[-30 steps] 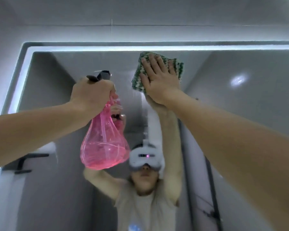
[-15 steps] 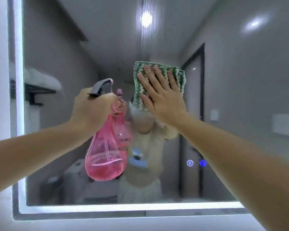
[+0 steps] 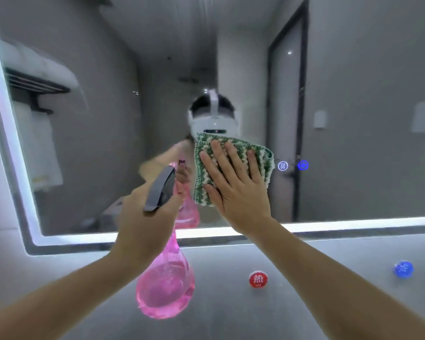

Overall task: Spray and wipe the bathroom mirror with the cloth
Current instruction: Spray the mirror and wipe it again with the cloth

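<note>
A large wall mirror (image 3: 353, 94) with a lit white border fills the upper view. My right hand (image 3: 236, 190) lies flat with straight fingers on a green-and-white striped cloth (image 3: 260, 158), pressing it against the lower middle of the glass. My left hand (image 3: 145, 224) grips the neck of a pink transparent spray bottle (image 3: 166, 288) with a grey trigger head (image 3: 161, 190), held just left of the cloth and in front of the mirror's bottom edge. The bottle hangs below my fist, partly filled with liquid.
Two glowing blue touch icons (image 3: 292, 165) sit on the mirror right of the cloth. Below the mirror, on the grey wall, are a red round marker (image 3: 258, 279) and a blue one (image 3: 403, 269). The reflection shows a towel shelf (image 3: 32, 82) and a dark door frame (image 3: 302, 106).
My right hand has slid the cloth down the glass from the top edge to the lower middle. My left hand with the bottle came down alongside it, and the view tilted downward.
</note>
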Demonstrator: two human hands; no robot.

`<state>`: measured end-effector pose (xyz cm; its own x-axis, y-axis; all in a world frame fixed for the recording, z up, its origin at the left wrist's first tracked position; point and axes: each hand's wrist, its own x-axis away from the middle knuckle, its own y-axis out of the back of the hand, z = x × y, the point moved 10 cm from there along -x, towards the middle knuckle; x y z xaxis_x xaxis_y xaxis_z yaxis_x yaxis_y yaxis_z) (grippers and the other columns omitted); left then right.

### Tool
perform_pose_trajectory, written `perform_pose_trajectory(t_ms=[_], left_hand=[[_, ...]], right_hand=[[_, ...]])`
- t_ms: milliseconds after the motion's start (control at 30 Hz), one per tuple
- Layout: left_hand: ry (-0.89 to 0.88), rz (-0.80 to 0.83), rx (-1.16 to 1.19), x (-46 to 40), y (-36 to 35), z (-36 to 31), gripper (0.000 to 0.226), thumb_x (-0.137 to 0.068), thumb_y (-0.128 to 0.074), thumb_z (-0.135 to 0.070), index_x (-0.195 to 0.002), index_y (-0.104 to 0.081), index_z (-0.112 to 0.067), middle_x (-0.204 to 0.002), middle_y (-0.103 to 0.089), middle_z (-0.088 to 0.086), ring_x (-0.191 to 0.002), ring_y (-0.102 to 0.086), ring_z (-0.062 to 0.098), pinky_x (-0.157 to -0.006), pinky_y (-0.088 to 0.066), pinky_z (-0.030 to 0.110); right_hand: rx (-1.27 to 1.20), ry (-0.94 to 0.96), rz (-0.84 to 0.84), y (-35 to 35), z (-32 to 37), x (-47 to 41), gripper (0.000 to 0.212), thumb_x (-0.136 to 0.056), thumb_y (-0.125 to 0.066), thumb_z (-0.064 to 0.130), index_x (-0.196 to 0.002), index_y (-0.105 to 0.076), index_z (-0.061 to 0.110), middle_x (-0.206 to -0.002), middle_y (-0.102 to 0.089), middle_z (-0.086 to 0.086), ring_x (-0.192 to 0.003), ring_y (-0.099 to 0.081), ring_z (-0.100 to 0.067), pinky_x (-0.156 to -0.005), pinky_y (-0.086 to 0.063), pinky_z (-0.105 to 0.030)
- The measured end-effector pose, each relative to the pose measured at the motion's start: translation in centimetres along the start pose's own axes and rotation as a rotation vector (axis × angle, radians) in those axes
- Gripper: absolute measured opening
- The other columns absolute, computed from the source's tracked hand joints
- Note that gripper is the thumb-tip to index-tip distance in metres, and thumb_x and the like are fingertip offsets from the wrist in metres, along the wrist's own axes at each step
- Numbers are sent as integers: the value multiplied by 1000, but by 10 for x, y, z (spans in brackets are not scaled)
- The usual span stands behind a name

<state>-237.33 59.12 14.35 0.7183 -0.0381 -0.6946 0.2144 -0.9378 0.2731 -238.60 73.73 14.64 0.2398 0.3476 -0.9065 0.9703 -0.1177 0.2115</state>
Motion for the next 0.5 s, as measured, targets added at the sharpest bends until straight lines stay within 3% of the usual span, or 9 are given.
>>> perform_pose_trajectory(t_ms=[67,133,300,400,500], left_hand=[[-25,-12,10,6,10,2,24,-84,-53,3,-61,-46,-2,-49,-40,9,-42,-30,9,-39,-28,17],[-21,-67,12,6,30,5,31,-82,-54,5,-56,-42,-5,-47,-38,7,-39,-29,8,-37,-26,14],[-31,-166,-6,-4,87,11,27,-84,-57,-4,-59,-48,-1,-43,-47,0,-38,-35,8,-36,-29,11],[-28,-187,-43,-7,127,19,14,-85,-57,-1,-78,-59,11,-67,-57,30,-51,-43,20,-40,-33,14],[-11,-225,-57,-13,168,29,15,-84,-58,-1,-84,-58,14,-77,-57,35,-59,-47,28,-49,-38,21]], right_hand=[[8,-18,-11,-1,0,1,51,-102,-21,41,-148,-29,21,-155,-22,-3,-143,-18,-23,-117,-10,-48],[-11,-56,-26,-1,3,-1,51,-102,-21,41,-148,-27,21,-155,-20,-4,-144,-16,-23,-117,-9,-49],[-51,4,-49,-11,72,-37,53,-101,-25,41,-149,-21,19,-156,-19,-4,-144,-14,-24,-117,-8,-49],[-49,70,-55,-13,113,-60,53,-100,-26,40,-148,-25,18,-155,-24,-5,-143,-19,-24,-116,-12,-49],[-48,72,-64,-15,133,-74,53,-100,-28,40,-148,-26,18,-155,-24,-5,-143,-18,-24,-116,-11,-49]])
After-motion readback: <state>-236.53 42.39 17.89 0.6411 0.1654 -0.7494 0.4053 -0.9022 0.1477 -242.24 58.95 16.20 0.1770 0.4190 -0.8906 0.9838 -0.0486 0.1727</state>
